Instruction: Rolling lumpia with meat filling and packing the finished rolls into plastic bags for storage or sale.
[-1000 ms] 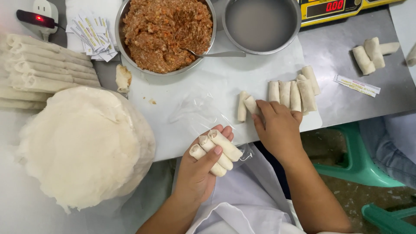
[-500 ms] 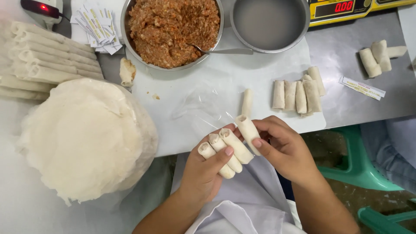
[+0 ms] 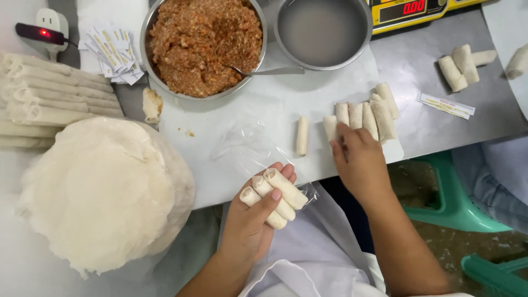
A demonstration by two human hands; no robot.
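Observation:
My left hand (image 3: 254, 220) holds three pale spring rolls (image 3: 275, 193) side by side in its palm, just off the table's near edge. A clear plastic bag (image 3: 247, 148) lies on the white sheet right above that hand. My right hand (image 3: 357, 159) reaches over the table edge, fingertips on the nearest roll of a row of spring rolls (image 3: 366, 118). One single roll (image 3: 302, 135) lies apart, left of the row. Whether the right fingers grip a roll is hidden.
A metal bowl of minced filling (image 3: 203, 44) with a spoon and a bowl of cloudy liquid (image 3: 322, 30) stand at the back. A stack of round wrappers (image 3: 99, 192) sits left, long rolls (image 3: 49, 99) behind it. Scale (image 3: 418, 11), paper slips (image 3: 110, 52), green stool (image 3: 440, 192).
My right hand placed a roll into the left hand, making three, then moved back right to the row on the table. The left hand stayed near the edge.

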